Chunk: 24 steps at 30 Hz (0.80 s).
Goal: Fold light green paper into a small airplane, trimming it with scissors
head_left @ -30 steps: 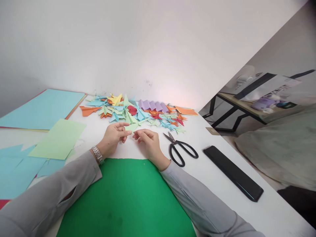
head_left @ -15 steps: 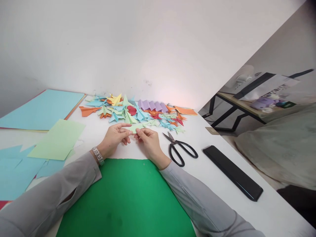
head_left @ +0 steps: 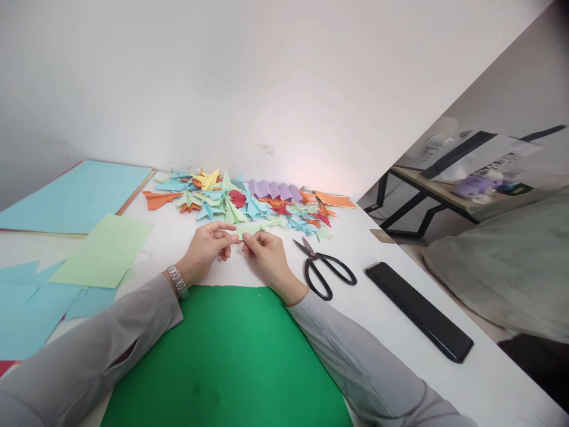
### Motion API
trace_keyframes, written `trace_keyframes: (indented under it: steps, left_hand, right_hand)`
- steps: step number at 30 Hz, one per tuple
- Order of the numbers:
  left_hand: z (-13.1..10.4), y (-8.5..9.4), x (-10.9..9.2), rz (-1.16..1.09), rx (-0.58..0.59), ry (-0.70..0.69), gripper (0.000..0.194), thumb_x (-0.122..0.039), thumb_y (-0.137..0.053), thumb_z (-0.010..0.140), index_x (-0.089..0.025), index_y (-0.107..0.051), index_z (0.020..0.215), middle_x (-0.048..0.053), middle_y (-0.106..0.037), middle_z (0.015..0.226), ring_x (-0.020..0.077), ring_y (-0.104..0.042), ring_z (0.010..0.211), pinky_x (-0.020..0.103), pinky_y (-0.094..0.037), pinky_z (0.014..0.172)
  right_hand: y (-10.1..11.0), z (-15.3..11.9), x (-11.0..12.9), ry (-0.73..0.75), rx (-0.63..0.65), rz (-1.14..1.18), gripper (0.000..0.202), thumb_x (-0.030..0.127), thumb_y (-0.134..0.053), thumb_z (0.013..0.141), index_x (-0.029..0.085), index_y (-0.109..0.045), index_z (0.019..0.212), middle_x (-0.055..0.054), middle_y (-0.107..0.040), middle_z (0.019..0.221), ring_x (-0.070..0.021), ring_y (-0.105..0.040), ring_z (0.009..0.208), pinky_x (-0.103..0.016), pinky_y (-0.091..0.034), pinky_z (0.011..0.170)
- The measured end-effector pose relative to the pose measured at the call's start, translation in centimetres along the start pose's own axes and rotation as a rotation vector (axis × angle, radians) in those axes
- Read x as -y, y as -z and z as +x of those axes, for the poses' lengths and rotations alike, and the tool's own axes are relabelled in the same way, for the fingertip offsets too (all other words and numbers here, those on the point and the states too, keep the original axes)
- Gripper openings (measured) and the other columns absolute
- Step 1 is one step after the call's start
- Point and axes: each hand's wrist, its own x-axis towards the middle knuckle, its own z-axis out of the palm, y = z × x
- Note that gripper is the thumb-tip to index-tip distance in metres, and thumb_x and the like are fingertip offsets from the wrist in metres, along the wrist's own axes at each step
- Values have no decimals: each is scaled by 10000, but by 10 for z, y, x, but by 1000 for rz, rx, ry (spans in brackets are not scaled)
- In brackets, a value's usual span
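A small piece of light green paper [head_left: 247, 229] is pinched between my two hands, above the white table just past the green sheet [head_left: 226, 350]. My left hand [head_left: 208, 248] grips its left end between thumb and fingers. On the near edge, my right hand [head_left: 267, 255] presses it with thumb and forefinger. My fingers hide part of the paper, so its full shape does not show. To the right of my right hand lie scissors [head_left: 316, 256] with black handles, their blades slightly apart.
Behind my hands, folded and cut coloured papers [head_left: 231, 198] lie heaped against the wall. Light blue sheets [head_left: 75, 198] and a light green sheet [head_left: 104, 252] are at the left. A long black case [head_left: 418, 311] rests near the table's right edge.
My right thumb and fingers have shifted slightly left along the light green paper, and less of the paper shows. Everything else stays in place.
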Motion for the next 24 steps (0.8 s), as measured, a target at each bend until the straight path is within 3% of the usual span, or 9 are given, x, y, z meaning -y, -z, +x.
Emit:
trace_keyframes:
  steps: [12, 18, 24]
  left_hand:
    - [-1, -1, -2, -31, -34, 27, 312, -280, -723, 626, -124, -596, 864, 3, -627, 598, 87, -523, 397, 210, -395, 386]
    - [-1, -1, 1, 68, -6, -32, 380, -275, -779, 567, -127, -588, 860, -34, -583, 530, 78, -497, 385, 207, -395, 388]
    - [-2, -1, -3, 38, 32, -4, 355, -225, -771, 554, -113, -600, 845, -60, -524, 452, 57, -435, 345, 184, -333, 354]
  right_hand:
    - [0, 1, -1, 27, 6, -53, 347, 449, -638, 712, 183, -527, 521, 30, -523, 464, -91, -423, 427, -238, -344, 471]
    - [0, 0, 0, 36, 43, -94, 343, 455, -630, 720, 186, -526, 532, 38, -511, 465, -94, -420, 432, -243, -346, 481]
    - [1, 0, -2, 36, 74, -41, 332, 437, -646, 712, 178, -541, 532, 36, -517, 468, -90, -417, 440, -241, -336, 488]
